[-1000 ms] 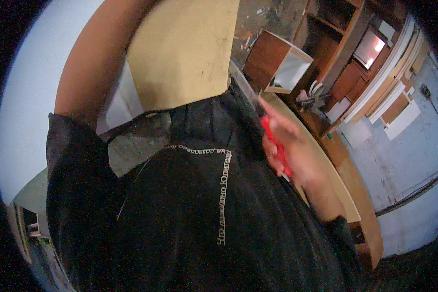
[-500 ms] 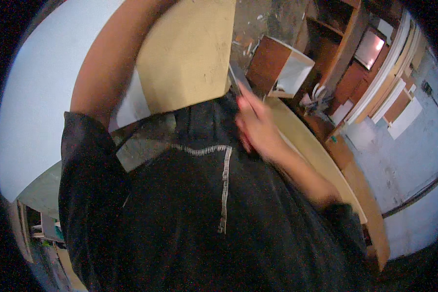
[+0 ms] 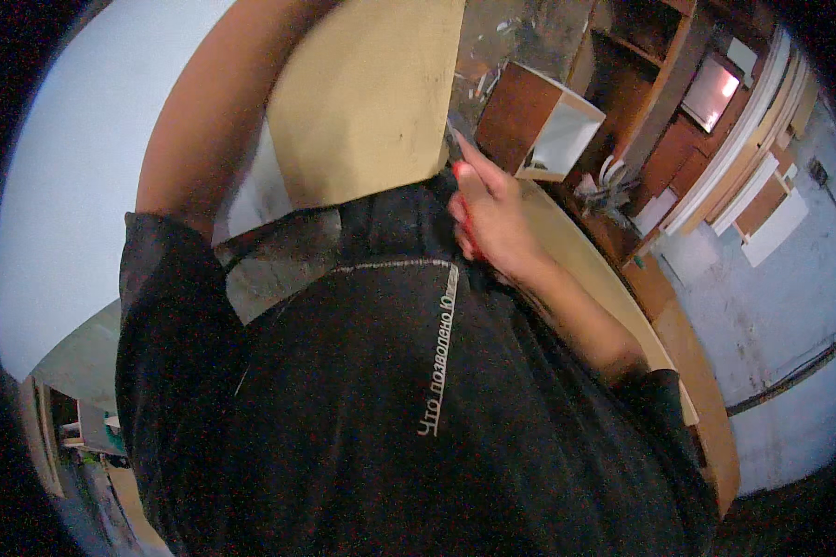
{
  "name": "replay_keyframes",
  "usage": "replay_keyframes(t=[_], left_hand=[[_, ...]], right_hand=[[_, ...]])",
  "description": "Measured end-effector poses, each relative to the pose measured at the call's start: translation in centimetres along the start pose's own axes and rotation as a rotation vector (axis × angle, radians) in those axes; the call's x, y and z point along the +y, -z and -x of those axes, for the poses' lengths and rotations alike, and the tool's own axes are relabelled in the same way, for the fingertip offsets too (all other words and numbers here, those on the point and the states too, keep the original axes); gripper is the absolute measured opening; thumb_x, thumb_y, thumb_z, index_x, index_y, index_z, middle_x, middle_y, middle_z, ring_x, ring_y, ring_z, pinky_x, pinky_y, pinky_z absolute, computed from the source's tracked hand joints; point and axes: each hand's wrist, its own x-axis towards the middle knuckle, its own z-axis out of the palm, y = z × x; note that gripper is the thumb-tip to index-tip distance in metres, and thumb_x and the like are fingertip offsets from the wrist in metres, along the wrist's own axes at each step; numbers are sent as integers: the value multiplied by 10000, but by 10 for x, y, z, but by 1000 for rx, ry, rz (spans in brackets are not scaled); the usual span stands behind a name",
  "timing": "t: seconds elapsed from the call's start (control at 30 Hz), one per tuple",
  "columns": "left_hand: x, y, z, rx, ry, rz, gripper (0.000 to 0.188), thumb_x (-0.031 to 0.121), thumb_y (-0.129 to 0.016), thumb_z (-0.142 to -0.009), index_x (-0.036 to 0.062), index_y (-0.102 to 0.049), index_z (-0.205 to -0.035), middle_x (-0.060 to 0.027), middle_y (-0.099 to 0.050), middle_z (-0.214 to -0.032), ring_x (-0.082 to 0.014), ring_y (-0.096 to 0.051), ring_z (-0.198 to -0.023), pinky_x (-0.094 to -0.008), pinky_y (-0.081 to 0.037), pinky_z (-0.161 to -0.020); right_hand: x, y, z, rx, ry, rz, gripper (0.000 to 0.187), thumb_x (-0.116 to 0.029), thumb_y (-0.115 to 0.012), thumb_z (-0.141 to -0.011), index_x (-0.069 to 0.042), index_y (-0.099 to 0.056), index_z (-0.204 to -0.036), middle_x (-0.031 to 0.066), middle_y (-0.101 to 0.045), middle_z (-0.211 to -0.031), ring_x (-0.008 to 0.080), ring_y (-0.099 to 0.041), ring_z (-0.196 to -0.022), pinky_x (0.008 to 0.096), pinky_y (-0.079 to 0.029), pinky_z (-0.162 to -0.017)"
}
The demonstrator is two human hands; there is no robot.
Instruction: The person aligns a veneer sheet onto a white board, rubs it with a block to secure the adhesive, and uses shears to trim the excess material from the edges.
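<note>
My right hand (image 3: 503,223) is closed round the red handle of a hand tool with a narrow grey metal blade (image 3: 453,141). My index finger lies stretched along the tool. The blade points up and away, against or close beside the right edge of a pale yellow board (image 3: 372,102); whether it touches cannot be made out. The board stands tilted in front of my waist, its lower corner near that hand. Over its left part reaches my left forearm (image 3: 218,102). The left hand itself lies beyond the upper edge of the picture.
A large white panel (image 3: 93,176) fills the left side. To the right are a brown and white open box (image 3: 520,116), a long yellowish board (image 3: 585,251), dark wooden shelving (image 3: 636,84) and several panels leaning on a blue-grey wall (image 3: 762,306). Scraps lie behind the board.
My right hand was smeared by motion and is sharper now, in nearly the same place. Less of the blade shows. The whole view has shifted slightly, and my left arm keeps its pose.
</note>
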Motion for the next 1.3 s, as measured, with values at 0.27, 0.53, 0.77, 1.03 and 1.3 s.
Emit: replay_keyframes(t=[0.27,0.53,0.77,1.03,1.3], left_hand=[[-2,-2,14,84,-64,59,710,659,-661,-777,-35,-741,-902,-262,-709,-893,-417,-700,-860,-491,-555,-782],[-3,2,5,-48,-4,11,680,651,-651,-783,-16,-749,-876,-253,-714,-900,-410,-703,-854,-490,-556,-770],[-6,1,4,-84,18,72,667,639,-654,-773,-11,-752,-890,-249,-716,-901,-401,-708,-868,-482,-561,-772],[-9,-12,-3,-78,-44,45,608,613,-677,-770,35,-756,-940,-247,-713,-910,-398,-705,-877,-485,-558,-765],[-4,-6,3,20,13,48,650,654,-663,-784,19,-757,-885,-244,-715,-927,-409,-697,-893,-488,-550,-801]], right_hand=[[-24,32,43,12,-177,-50,515,-381,-415,-1078,-176,-361,-1547,23,-506,-606,129,-460,-389,265,-379,-366],[-60,53,103,-55,-431,155,516,-426,-371,-1083,-230,-341,-1559,21,-530,-614,100,-489,-429,235,-401,-402],[-36,39,77,-109,-269,239,553,-448,-374,-1076,-215,-302,-1572,-4,-472,-618,92,-446,-418,251,-403,-367],[5,12,29,-65,-112,182,526,-384,-366,-1081,-189,-317,-1567,8,-474,-608,113,-456,-410,281,-430,-367],[-7,18,6,-45,-195,126,530,-407,-407,-1076,-173,-360,-1549,-3,-500,-643,84,-444,-429,230,-384,-415]])
